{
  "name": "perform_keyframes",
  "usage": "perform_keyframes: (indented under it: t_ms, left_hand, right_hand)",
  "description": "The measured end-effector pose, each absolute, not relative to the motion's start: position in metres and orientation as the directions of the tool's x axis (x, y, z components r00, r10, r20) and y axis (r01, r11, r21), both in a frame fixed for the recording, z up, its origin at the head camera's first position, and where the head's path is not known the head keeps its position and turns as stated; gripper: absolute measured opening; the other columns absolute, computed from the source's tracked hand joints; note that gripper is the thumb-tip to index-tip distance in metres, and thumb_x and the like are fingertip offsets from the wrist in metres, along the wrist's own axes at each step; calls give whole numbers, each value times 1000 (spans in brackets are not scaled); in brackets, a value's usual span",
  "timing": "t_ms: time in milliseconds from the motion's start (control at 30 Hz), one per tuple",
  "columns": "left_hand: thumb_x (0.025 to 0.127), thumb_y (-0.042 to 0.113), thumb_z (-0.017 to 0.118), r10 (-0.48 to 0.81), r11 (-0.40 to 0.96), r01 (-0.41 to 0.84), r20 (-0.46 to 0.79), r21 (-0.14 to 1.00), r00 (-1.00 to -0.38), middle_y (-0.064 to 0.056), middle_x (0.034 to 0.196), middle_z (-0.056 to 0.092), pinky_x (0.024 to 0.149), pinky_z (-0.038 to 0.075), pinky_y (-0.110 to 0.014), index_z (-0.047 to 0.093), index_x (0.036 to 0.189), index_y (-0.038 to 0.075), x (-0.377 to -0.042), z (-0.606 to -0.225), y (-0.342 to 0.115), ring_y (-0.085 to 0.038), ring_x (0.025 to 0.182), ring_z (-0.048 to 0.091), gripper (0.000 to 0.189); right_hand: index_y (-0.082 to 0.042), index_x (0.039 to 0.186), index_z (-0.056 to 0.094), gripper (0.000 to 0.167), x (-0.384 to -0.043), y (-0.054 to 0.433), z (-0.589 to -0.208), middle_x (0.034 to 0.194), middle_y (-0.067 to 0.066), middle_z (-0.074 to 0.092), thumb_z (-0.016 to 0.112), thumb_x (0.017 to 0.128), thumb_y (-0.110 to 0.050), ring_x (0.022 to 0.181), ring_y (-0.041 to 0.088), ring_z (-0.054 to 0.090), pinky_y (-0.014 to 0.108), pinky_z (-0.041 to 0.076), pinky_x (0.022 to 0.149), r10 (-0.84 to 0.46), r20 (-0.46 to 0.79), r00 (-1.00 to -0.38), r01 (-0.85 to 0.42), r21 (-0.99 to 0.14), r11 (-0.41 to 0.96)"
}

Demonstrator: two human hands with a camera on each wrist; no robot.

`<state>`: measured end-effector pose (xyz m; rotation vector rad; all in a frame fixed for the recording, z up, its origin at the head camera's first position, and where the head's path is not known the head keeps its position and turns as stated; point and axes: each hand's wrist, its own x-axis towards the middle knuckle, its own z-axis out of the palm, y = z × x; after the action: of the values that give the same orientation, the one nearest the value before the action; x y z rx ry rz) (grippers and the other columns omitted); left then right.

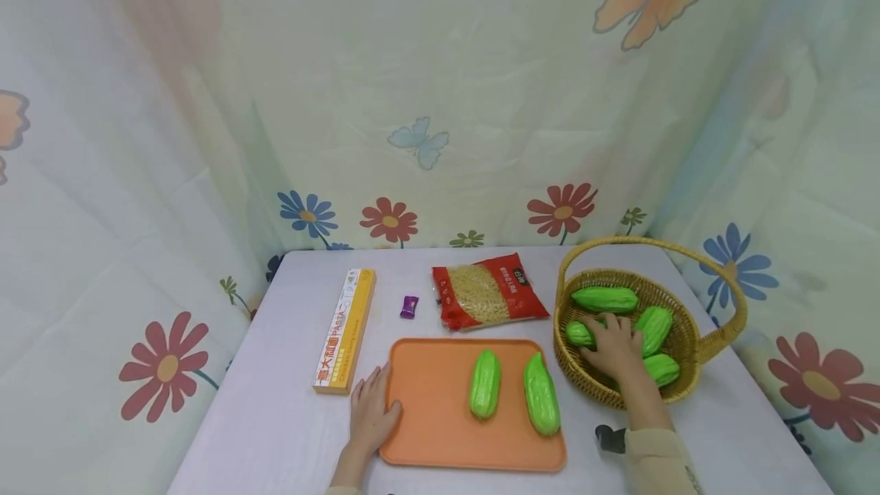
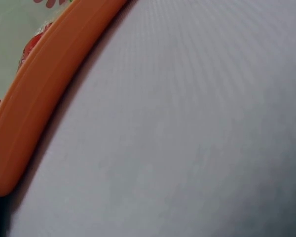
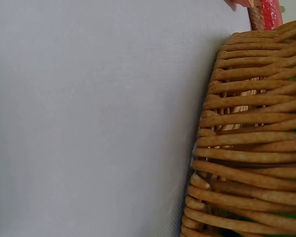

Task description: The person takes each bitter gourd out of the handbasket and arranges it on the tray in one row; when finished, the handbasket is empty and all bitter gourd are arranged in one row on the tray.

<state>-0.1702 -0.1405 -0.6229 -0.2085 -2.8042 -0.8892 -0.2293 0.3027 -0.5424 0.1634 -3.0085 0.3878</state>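
My left hand (image 1: 373,412) rests at the left edge of an orange tray (image 1: 433,434), fingers stretched along it and thumb over the rim. Two ridged green gourds, a shorter gourd (image 1: 485,384) and a longer gourd (image 1: 542,394), lie on the tray's right half. Inside a wicker basket (image 1: 584,380), my right hand (image 1: 614,348) grips a green gourd (image 1: 579,334) with thumb and fingers either side; the hand hides part of it. Around that hand lie more gourds: one at the back (image 1: 605,299), another to the right (image 1: 655,327) and a lower one (image 1: 663,370).
A yellow and white pasta box (image 1: 346,331) lies left of the tray. Behind it are a small purple wrapped candy (image 1: 409,307) and a red bag of pasta (image 1: 484,292). The basket's tall handle (image 1: 729,312) arches over its right side. A floral curtain (image 1: 467,98) surrounds the table.
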Motion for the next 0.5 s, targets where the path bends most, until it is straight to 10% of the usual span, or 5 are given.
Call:
perform_keyframes:
  t_ms: [500]
  left_hand:
    - [76, 18, 61, 77, 815, 232, 297, 531, -952, -13, 135, 46, 104, 15, -51, 39, 137, 3, -170, -626, -141, -30, 126, 37, 66]
  right_hand:
    - [-7, 127, 47, 55, -231, 298, -544, 120, 30, 41, 66, 78, -22, 110, 51, 32, 65, 26, 81, -110, 220, -969, -184, -350, 919]
